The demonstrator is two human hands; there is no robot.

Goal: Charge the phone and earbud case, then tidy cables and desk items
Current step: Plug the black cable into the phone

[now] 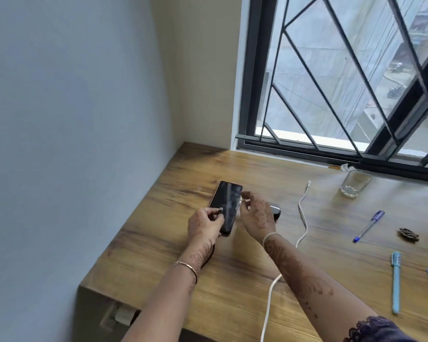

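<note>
**Head view: plug poised above the phone**

We see the phone (225, 206) lying flat on the counter (232, 292), screen dark, near the wall corner. Our left hand (205, 224) pinches a small plug (220, 210) over the screen, fingers narrow, probably lining it up for the port at six o'clock. Our right hand (257, 215) grips the phone's three o'clock edge, we judge to steady it. The earbud case (275, 211) sits half hidden behind that hand. A loose white cable (303, 218) snakes past at three o'clock. A glass (355, 185) and a pen (368, 225) lie farther out, not obstructing.
</note>
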